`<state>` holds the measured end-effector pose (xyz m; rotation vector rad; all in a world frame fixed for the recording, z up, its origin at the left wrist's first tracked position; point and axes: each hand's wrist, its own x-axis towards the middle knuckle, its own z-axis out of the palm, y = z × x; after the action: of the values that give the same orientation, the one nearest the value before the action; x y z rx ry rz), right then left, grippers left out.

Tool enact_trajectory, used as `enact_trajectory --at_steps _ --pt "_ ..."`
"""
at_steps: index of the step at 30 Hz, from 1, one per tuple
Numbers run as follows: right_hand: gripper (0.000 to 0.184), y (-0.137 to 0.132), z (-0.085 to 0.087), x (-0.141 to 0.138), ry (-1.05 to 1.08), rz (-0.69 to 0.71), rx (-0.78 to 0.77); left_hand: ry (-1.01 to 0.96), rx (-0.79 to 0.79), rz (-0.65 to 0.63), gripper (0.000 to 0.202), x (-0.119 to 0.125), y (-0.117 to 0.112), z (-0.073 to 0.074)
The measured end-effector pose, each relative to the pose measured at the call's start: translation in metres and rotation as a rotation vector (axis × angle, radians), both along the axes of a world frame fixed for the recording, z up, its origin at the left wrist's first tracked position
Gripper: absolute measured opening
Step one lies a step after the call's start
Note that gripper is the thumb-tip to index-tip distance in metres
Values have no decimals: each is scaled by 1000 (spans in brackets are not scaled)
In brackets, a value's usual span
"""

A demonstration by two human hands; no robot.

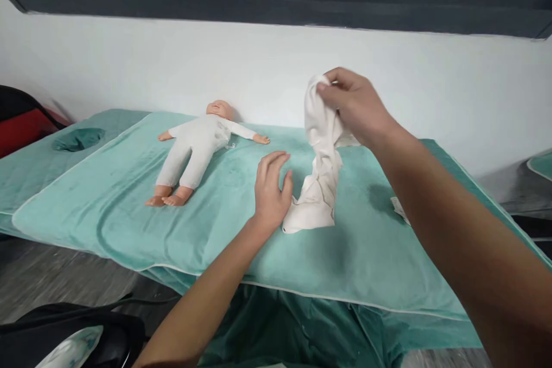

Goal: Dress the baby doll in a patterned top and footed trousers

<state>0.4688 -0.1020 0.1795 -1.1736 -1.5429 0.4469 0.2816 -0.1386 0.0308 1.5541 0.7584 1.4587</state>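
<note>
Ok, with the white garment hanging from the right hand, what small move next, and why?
Probably lower the right hand so the white garment lies out on the teal towel: its lower end already rests bunched there, and the open left hand is right beside it, placed to spread it flat.

White garment (321, 167) (teal towel (129, 213))

On my right hand (357, 106), the inner side of the grip is hidden by the folds of the white garment (321, 178). My right forearm covers most of a small white scrap (397, 207) on the teal towel (129, 218). The left edge cuts off a red and black object (21, 121) and the bottom edge a black one (86, 328); I can't identify either.
</note>
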Motion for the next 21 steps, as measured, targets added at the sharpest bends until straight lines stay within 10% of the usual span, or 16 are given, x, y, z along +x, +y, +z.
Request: enact_trajectory --at_steps 5,15,21 --pt "14 -8 -35 -36 -107 181 -228 240 237 -338 21 -3 23 15" --pt "14 -19 -179 -5 -483 29 -528 818 261 -102 8 -25 85 -59" --pt "21 -38 -191 2 -502 170 -610 808 310 -358 29 -29 73 -55"
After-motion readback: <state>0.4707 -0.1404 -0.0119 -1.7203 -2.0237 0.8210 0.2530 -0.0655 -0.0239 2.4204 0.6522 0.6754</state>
